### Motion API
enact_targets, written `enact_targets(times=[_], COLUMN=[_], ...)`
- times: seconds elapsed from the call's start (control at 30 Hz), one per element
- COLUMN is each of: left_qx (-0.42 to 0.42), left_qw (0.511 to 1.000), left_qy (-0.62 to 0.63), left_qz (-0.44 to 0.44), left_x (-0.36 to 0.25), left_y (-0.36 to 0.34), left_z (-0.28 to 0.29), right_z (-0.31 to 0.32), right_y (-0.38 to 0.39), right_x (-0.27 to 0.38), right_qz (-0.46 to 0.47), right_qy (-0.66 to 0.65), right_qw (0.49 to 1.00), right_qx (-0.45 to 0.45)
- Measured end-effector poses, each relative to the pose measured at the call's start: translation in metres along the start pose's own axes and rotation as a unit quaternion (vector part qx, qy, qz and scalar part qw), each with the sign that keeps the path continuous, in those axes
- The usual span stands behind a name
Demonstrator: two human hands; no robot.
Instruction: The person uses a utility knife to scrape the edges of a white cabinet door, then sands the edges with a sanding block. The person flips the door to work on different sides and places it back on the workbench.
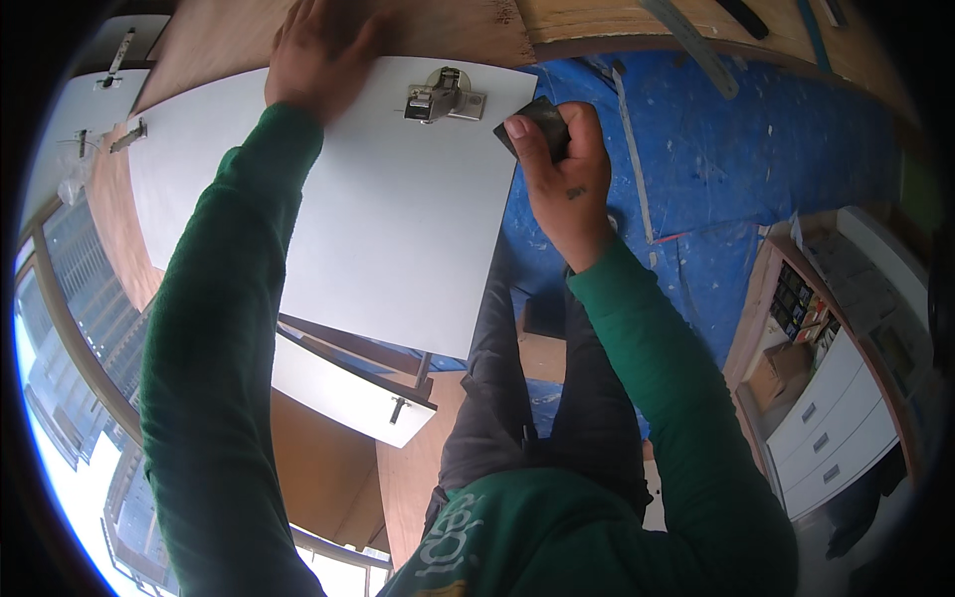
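Observation:
A white panel [398,219] lies in front of me on a wooden board, with a metal cabinet hinge [436,98] fixed near its far right corner. Another hinge [129,136] sits at the panel's left end. My left hand [323,55] is at the panel's far edge, slightly blurred, its fingers stretched over the wood and the thumb apart. Between thumb and fingers, my right hand [572,184] grips a small dark grey square pad [537,127], which looks like folded sandpaper. The pad is at the panel's right edge; whether it touches cannot be told.
A blue sheet [756,139] covers the area to the right. A metal ruler [696,50] lies at the far side on wood. Below the panel is another white board [338,388] with a hinge. A white drawer cabinet [831,438] stands right, windows [80,289] left.

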State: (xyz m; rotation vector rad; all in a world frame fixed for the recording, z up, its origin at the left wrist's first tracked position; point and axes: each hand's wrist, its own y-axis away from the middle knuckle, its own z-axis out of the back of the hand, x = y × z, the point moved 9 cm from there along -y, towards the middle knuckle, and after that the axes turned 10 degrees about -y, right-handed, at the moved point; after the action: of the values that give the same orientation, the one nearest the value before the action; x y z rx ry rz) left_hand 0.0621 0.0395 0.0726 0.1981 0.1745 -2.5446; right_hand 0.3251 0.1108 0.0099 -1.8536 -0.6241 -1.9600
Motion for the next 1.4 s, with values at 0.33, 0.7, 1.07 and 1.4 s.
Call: enact_targets(times=[0.33, 0.7, 1.07, 1.4], left_qx=[-0.017, -0.006, 0.015, 0.037], left_qw=[1.0, 0.999, 0.999, 0.997], left_qy=[-0.021, -0.041, -0.047, -0.051], left_qz=[-0.017, -0.004, 0.011, 0.034], left_x=[0.006, 0.011, 0.01, 0.004], left_y=[0.0, 0.002, 0.001, 0.003], left_z=[-0.005, -0.01, -0.007, -0.005], right_z=[-0.005, -0.004, -0.003, 0.002], right_y=[-0.032, -0.034, -0.034, -0.034], right_x=[0.012, 0.011, 0.016, 0.009], right_qz=[0.009, -0.069, -0.051, -0.079], right_qy=[-0.031, -0.05, -0.019, -0.004], right_qw=[0.999, 0.993, 0.995, 0.993], right_qx=[0.026, 0.086, 0.08, 0.088])
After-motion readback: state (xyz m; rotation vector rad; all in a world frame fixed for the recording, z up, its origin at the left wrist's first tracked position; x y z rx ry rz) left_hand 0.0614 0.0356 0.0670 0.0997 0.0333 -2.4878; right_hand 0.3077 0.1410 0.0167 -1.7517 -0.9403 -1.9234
